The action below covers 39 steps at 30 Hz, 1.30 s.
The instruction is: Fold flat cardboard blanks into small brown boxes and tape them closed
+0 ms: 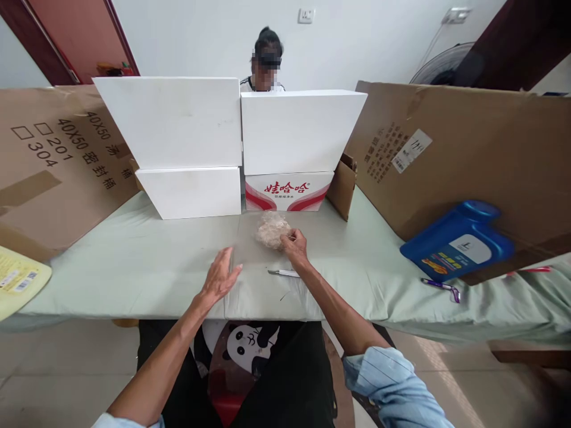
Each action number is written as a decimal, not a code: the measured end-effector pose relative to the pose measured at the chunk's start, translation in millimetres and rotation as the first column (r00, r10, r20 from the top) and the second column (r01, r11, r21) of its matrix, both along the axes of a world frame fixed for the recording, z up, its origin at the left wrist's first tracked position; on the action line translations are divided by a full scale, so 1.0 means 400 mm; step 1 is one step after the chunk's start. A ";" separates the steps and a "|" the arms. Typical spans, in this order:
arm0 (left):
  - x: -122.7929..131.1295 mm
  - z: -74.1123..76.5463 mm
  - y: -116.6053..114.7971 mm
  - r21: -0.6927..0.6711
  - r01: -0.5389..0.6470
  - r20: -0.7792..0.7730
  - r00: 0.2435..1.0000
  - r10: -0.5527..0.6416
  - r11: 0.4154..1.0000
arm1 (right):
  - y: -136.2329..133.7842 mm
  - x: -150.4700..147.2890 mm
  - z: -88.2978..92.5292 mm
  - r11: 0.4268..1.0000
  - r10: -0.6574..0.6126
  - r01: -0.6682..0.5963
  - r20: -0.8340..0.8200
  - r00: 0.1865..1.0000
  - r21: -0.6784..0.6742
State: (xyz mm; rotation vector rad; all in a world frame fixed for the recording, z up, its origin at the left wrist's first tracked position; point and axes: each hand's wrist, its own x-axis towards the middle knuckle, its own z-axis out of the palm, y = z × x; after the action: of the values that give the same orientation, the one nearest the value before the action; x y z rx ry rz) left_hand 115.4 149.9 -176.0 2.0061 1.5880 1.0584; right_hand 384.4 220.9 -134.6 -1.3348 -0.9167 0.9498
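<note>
A pale, fluffy clump of fibrous material (271, 229) lies on the light green table cover (134, 267) in front of me. My right hand (294, 245) rests at its right edge, fingers curled and pinching at the clump. My left hand (219, 278) lies flat on the cover to the left, fingers stretched out and holding nothing. A thin tool with a white handle (284, 273) lies on the cover just beside my right wrist.
White foam boxes (178, 125) and a red-and-white printed carton (288, 191) stand stacked behind the clump. Cardboard sheets (468, 148) lean at both sides. A blue jug (459, 244) and a purple razor (441, 286) lie at the right. A person sits behind the boxes.
</note>
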 end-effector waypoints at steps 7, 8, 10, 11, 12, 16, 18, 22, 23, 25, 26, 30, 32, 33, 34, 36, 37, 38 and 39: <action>0.127 -0.016 0.065 0.027 0.067 0.011 0.998 -0.067 0.997 | -0.022 -0.058 -0.010 0.985 0.169 -0.169 -0.016 0.985 -0.039; 0.126 -0.008 0.061 0.050 0.040 0.020 0.999 -0.041 0.998 | -0.031 -0.059 -0.005 0.981 0.189 -0.189 -0.026 0.982 -0.033; 0.115 0.015 0.042 0.108 -0.019 0.035 0.999 0.015 0.994 | -0.056 -0.060 0.007 0.977 0.213 -0.213 -0.038 0.976 -0.015; 0.107 0.030 0.028 0.154 -0.033 0.028 0.999 0.028 0.987 | -0.071 -0.061 0.015 0.974 0.226 -0.227 -0.043 0.973 -0.007; 0.099 0.045 0.014 0.210 -0.027 0.006 1.000 0.026 0.977 | -0.089 -0.064 0.022 0.970 0.244 -0.245 -0.047 0.969 0.001; 0.070 0.108 -0.021 0.337 0.159 -0.157 0.981 -0.111 0.928 | -0.170 -0.088 0.055 0.935 0.354 -0.353 -0.063 0.933 0.029; 0.055 0.134 -0.024 0.268 0.244 -0.159 0.965 -0.207 0.932 | -0.208 -0.101 0.071 0.903 0.428 -0.422 -0.089 0.899 0.079; 0.042 0.167 -0.038 0.107 0.251 0.019 0.967 -0.255 0.962 | -0.250 -0.114 0.090 0.847 0.522 -0.495 -0.128 0.843 0.196; 0.043 0.171 -0.046 0.083 0.226 0.074 0.970 -0.232 0.971 | -0.252 -0.115 0.091 0.841 0.529 -0.499 -0.129 0.839 0.210; 0.049 0.180 -0.061 0.047 0.179 0.165 0.969 -0.184 0.983 | -0.251 -0.114 0.091 0.824 0.554 -0.521 -0.125 0.823 0.221; 0.051 0.184 -0.067 0.028 0.167 0.195 0.966 -0.170 0.986 | -0.248 -0.111 0.093 0.809 0.577 -0.547 -0.113 0.809 0.215; 0.052 0.210 -0.068 -0.026 0.171 0.199 0.966 -0.163 0.985 | -0.235 -0.101 0.126 0.819 0.495 -0.527 0.187 0.849 0.226; 0.049 0.234 -0.062 -0.007 0.209 0.158 0.966 -0.205 0.978 | -0.233 -0.110 0.155 0.815 0.347 -0.501 0.446 0.825 0.292; 0.048 0.249 -0.059 0.007 0.232 0.142 0.963 -0.230 0.973 | -0.232 -0.119 0.169 0.795 0.299 -0.524 0.555 0.777 0.306; 0.046 0.266 -0.058 0.017 0.251 0.138 0.958 -0.250 0.968 | -0.232 -0.131 0.182 0.769 0.280 -0.565 0.638 0.717 0.298; 0.040 0.299 -0.062 0.008 0.264 0.189 0.947 -0.261 0.964 | -0.232 -0.157 0.203 0.737 0.288 -0.626 0.719 0.633 0.256; 0.036 0.314 -0.066 -0.009 0.266 0.242 0.936 -0.256 0.964 | -0.232 -0.170 0.211 0.737 0.293 -0.628 0.720 0.629 0.249; 0.030 0.328 -0.072 -0.025 0.274 0.306 0.918 -0.253 0.962 | -0.233 -0.182 0.218 0.746 0.297 -0.614 0.698 0.652 0.256; 0.024 0.338 -0.080 -0.030 0.284 0.375 0.892 -0.253 0.958 | -0.235 -0.192 0.225 0.757 0.307 -0.593 0.653 0.692 0.273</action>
State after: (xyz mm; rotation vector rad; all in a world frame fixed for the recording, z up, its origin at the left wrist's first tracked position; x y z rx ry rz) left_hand 125.2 117.7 -40.6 1.7764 1.1057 1.1536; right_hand 307.6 127.0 -44.7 -0.9704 -1.9113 0.6118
